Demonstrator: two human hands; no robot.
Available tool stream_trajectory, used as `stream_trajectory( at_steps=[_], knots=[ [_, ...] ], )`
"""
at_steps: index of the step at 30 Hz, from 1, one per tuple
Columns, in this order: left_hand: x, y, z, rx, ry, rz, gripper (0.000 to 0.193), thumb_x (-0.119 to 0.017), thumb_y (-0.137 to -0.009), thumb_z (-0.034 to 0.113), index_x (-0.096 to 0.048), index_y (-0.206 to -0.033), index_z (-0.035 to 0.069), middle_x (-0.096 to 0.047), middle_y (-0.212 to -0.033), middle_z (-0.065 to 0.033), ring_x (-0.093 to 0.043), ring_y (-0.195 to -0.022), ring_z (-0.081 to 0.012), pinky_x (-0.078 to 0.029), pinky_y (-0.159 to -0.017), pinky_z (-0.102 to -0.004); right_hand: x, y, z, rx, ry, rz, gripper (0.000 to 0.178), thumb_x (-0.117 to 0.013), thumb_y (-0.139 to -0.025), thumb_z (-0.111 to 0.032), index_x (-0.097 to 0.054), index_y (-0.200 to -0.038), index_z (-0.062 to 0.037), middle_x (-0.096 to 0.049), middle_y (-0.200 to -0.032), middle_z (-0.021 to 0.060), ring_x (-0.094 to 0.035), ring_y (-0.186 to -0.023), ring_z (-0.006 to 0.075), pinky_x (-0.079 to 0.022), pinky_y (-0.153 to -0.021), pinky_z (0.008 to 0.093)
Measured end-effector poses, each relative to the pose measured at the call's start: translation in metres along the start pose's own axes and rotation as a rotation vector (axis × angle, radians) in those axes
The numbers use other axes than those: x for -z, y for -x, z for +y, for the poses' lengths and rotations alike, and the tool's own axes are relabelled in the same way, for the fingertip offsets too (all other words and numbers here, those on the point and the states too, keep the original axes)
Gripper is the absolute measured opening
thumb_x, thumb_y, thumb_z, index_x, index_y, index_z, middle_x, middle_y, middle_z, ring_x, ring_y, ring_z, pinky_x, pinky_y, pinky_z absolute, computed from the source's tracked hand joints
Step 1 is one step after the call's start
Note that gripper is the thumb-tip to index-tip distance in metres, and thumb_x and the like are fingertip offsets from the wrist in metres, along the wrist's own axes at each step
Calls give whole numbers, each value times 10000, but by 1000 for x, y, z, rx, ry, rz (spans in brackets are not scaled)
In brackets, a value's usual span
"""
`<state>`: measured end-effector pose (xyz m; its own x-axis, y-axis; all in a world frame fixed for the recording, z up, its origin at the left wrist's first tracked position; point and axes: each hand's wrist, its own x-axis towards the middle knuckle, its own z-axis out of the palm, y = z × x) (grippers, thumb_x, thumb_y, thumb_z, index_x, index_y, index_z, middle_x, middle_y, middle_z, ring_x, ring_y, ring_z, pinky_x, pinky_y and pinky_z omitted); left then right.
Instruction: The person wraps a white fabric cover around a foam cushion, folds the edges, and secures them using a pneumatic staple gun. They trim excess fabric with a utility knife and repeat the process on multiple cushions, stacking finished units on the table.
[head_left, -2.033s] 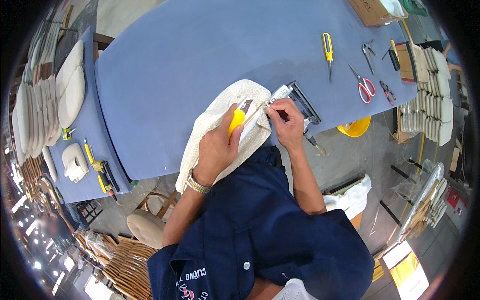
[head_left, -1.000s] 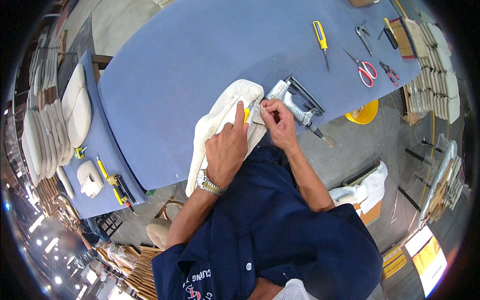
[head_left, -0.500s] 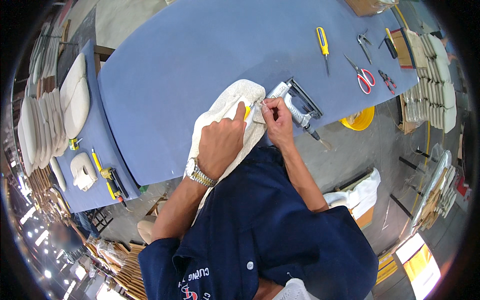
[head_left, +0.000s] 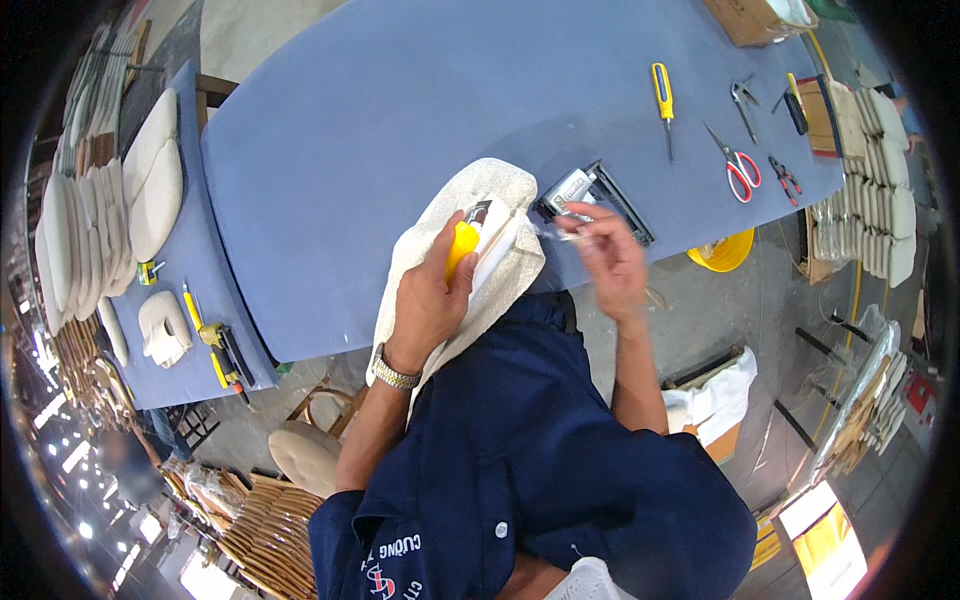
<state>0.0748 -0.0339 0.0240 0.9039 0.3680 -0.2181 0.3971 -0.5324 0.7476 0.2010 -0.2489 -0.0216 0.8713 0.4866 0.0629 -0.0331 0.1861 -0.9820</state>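
A cream fabric-covered pad leans against my front at the table's edge, its white underside partly showing. My left hand is closed around a yellow-handled tool with a short metal end, held over the pad; its exact kind I cannot make out. Just right of the pad, my right hand is raised and blurred, thumb and forefinger pinched near a thin whitish bit that I cannot identify. Behind those fingers a silver and black staple gun lies on the table.
The blue table carries a yellow screwdriver, red-handled scissors, pliers and a cardboard box. A yellow bucket stands beyond its right edge. Another yellow-black tool lies on the left table. Stacked pads line both sides.
My right hand has pulled away from the pad's edge, to the right and slightly down. My left hand has turned, showing more of the yellow handle and its metal end.
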Motion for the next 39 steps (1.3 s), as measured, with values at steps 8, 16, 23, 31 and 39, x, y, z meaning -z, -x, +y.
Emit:
stream_trajectory(
  at_steps=[8,16,23,31,39],
  knots=[
    [20,-6,11,228,224,26,586,-585,-1043,173,-376,-1587,120,-741,-840,-71,-641,-614,-103,-537,-591,-274,174,102,65,-657,462,169,67,-603,-1003,-53,-570,-1059,-39,-708,-900,92,-710,-747,182,-593,-688,336],
    [27,-24,22,94,320,93,632,-577,-1015,80,-329,-1596,89,-742,-1020,-98,-658,-684,-114,-553,-631,-269,268,92,30,-562,536,987,428,-611,-1048,-339,-565,-1382,-75,-644,-1302,98,-637,-1185,210,-513,-1004,374],
    [-13,-19,68,-226,-183,0,654,-681,-934,102,-426,-1533,34,-665,-1299,-202,-686,-1085,-376,-564,-899,-430,38,16,-1,-312,-221,-94,480,-529,-1078,-373,-558,-1405,-22,-651,-1316,110,-686,-1104,210,-543,-957,371],
    [-51,-3,54,-507,-86,-177,670,-775,-854,137,-518,-1460,10,-512,-1505,-203,-552,-1304,-407,-451,-1093,-469,30,13,18,-483,-169,55,436,-478,-1097,-414,-602,-1319,-60,-732,-1024,65,-696,-878,140,-575,-743,289],
    [-40,-18,30,-295,-396,-50,894,-810,-806,183,-358,-1561,26,-339,-1611,-243,-362,-1470,-421,-307,-1189,-557,134,-52,54,-344,1027,306,462,-628,-1015,-435,-647,-1180,-3,-718,-969,76,-687,-865,149,-533,-753,295]
  ],
)
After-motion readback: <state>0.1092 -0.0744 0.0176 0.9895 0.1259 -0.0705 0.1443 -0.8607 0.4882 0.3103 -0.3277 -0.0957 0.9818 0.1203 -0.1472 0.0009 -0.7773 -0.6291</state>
